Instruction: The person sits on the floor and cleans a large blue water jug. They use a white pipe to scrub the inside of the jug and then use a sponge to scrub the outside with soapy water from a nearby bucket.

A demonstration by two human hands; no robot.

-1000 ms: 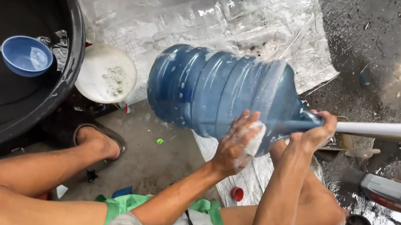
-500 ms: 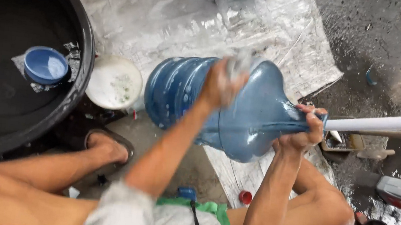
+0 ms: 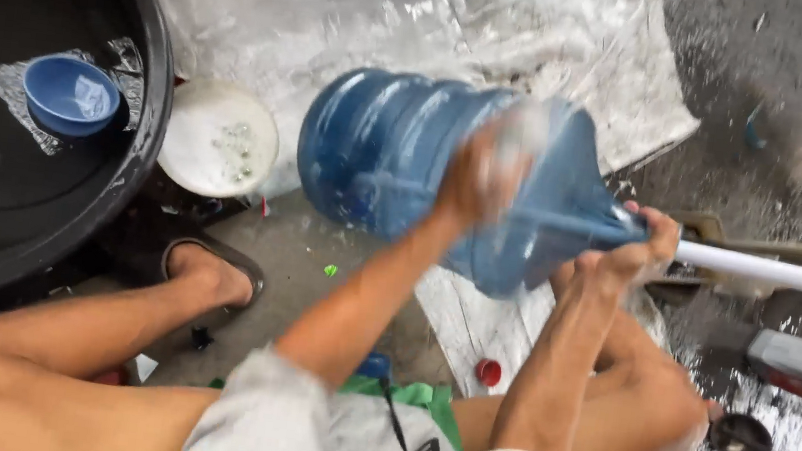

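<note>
both hands are on the big blue water jug (image 3: 399, 155), which lies on its side near the middle of the view. left hand (image 3: 482, 174) presses on the jug's shoulder with a pale, blurred rag or sponge (image 3: 522, 134) under the fingers; the blur hides how tightly it grips. right hand (image 3: 635, 247) is at 3 o'clock from the left one, wrapped around the jug's neck where a white pipe (image 3: 778, 272) meets the mouth. the two hands sit near each other but do not touch.

the jug's base points toward 9 o'clock and its neck toward 3 o'clock, tilted a little downward. whether it rests on the ground or is held up, i cannot tell. beneath and behind it lies a crinkled silvery sheet (image 3: 345, 8) spread over the wet ground.

at 9 o'clock from the jug stands a white round container (image 3: 220, 139), just beside the rim of a large black tub (image 3: 147, 116). inside the tub sits a small blue bowl (image 3: 71, 94) on a scrap of clear plastic.

at 6 o'clock from the jug a red cap (image 3: 488, 372) lies on the sheet, near the person's bent right knee. at 7 o'clock a bare foot in a dark sandal (image 3: 215, 270) rests on the concrete.
</note>
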